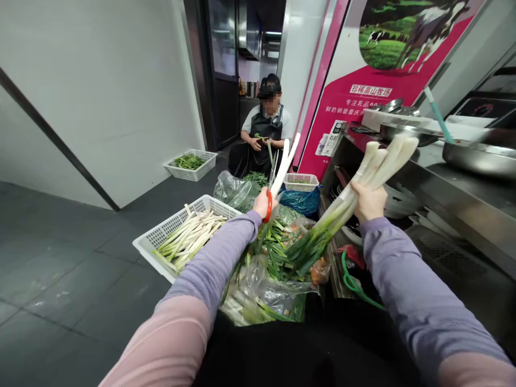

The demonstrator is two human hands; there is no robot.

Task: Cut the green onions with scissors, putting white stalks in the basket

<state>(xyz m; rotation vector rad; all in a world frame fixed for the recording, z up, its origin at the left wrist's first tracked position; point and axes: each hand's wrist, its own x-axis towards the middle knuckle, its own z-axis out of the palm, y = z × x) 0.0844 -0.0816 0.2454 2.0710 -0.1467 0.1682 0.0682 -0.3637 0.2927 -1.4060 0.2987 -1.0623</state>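
My right hand (368,200) is wrapped around a thick bunch of leeks (342,207). Their white root ends point up and away, while the green leaves hang down over the pile. In my left hand (263,204) are red-handled scissors (269,207) with the blades upward, alongside slim white leek stalks (288,164). How the fingers share the two is partly hidden. Beneath both hands, loose green leaves (276,244) lie on clear plastic bags (268,285). A white perforated basket (155,232) holding trimmed pale stalks (191,234) stands left of my left forearm.
Across the pile a co-worker (266,126) in a dark cap and apron sits handling greens. A smaller basket (191,173) of greens is by the wall, another basket (302,181) beyond a blue bag (300,200). To the right runs a metal counter (463,199) with pans (484,159).
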